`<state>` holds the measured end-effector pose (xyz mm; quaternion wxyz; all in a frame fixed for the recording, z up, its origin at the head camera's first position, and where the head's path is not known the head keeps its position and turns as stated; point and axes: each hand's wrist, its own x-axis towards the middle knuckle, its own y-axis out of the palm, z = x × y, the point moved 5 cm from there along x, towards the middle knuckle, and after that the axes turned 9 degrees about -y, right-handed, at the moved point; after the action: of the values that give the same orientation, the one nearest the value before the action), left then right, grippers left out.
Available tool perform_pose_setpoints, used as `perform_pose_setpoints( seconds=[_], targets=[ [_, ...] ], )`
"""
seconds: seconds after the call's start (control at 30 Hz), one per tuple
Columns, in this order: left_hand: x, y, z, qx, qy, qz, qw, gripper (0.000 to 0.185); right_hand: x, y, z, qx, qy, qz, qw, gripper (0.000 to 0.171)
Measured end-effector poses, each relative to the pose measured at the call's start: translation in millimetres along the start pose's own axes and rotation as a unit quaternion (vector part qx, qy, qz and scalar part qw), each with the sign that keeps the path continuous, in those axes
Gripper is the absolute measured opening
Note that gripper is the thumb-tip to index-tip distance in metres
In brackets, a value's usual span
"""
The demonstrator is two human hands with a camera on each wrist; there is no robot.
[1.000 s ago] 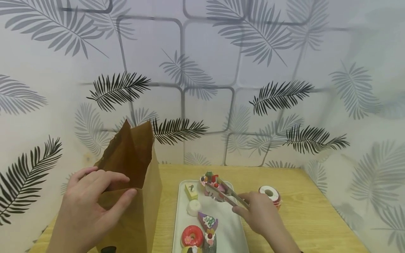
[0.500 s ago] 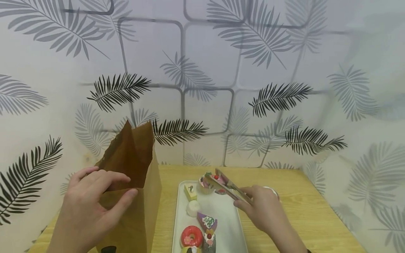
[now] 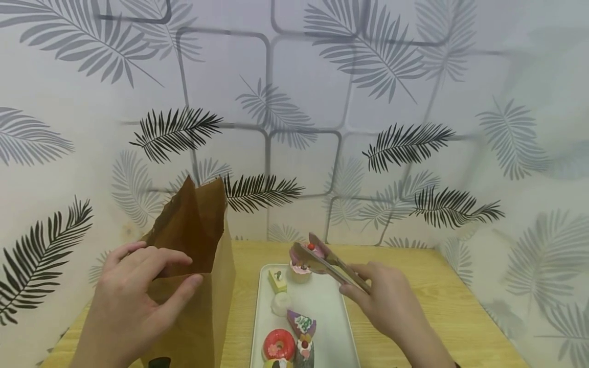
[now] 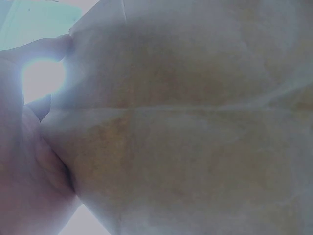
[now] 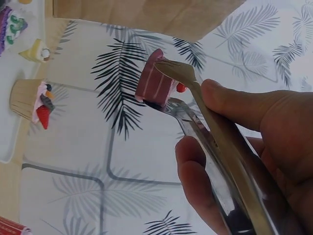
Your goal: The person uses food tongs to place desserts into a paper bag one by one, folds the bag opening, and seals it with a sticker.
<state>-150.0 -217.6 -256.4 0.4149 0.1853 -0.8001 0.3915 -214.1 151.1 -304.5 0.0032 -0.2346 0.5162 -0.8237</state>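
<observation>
My left hand point(image 3: 133, 301) holds the near rim of an open brown paper bag point(image 3: 221, 291), fingers over the edge and thumb outside. Only part of that hand shows in the left wrist view, beside the bag's wall. My right hand point(image 3: 384, 299) grips metal tongs point(image 3: 333, 268). Between the tong tips sits a small pink toy cake point(image 5: 155, 81) with a red berry on top, raised above the far end of a white tray point(image 3: 333, 327). A cupcake point(image 3: 300, 273) with pink cream stands on the tray just below it.
Also on the tray are a yellow cake slice point(image 3: 277, 281), a white round sweet point(image 3: 280, 304), a purple cake slice point(image 3: 301, 323), a red doughnut point(image 3: 279, 345) and a dark cake point(image 3: 304, 352). A leaf-patterned cloth point(image 3: 303, 102) hangs behind the wooden table point(image 3: 442, 306).
The tongs have lifted the pink cake up from beside the cupcake. My right hand has shifted slightly right, hiding the round white-topped thing behind it. The left hand stays at the bag.
</observation>
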Motion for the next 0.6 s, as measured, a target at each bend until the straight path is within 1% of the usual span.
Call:
perform_pose_setpoints(
  seconds=[0.13,0.23,0.43,0.6],
  targets=[
    [-0.4,0.2,-0.1,-0.003,0.004,-0.002,1.0000,0.035,0,-9,8,-0.002,-0.012,-0.006,1.000,0.038],
    [-0.1,0.1,0.1,-0.003,0.007,-0.002,1.0000,0.034,0,-16,15,-0.008,-0.022,-0.018,1.000,0.038],
    [0.8,-0.3,0.7,0.000,0.001,0.005,1.0000,0.026,-2,-29,31,-0.014,-0.052,-0.060,0.997,0.036],
    [0.5,-1.1,1.1,0.000,-0.001,0.002,1.0000,0.024,-3,-37,42,-0.012,-0.081,-0.090,0.993,0.038]
  ],
)
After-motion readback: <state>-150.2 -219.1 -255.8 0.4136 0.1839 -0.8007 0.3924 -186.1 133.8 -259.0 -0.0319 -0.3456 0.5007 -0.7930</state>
